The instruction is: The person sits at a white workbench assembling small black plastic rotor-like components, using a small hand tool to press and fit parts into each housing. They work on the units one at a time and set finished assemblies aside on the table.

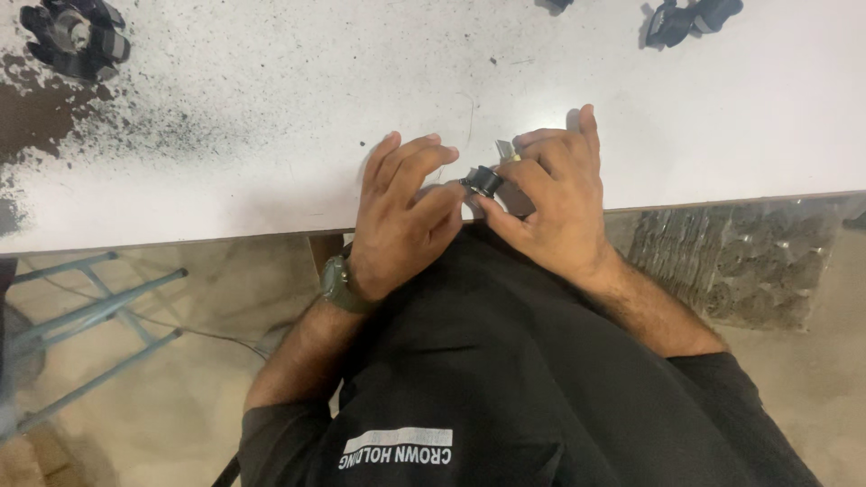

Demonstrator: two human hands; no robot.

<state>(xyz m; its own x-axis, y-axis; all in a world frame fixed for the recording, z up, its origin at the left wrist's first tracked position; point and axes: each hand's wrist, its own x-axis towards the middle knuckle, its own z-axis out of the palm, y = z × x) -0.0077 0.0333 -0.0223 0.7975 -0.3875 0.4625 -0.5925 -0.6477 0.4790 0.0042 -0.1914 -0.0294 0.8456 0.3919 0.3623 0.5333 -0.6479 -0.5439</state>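
Soot stains the white surface [271,171] at far left, beside a black toothed part [76,38]. Near the surface's front edge, the left hand [397,225], a watch [338,284] on its wrist, touches a small black ring [484,181] with its fingers [442,200] closed against it. The right hand [555,203] pinches the ring from the other side. Another black part [690,20] lies at top right.

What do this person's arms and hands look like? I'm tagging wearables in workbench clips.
Both hands, left hand and right hand, are bare, without gloves. A dark olive wristwatch sits on the left wrist. Short black sleeves end near the elbows, leaving the forearms uncovered.
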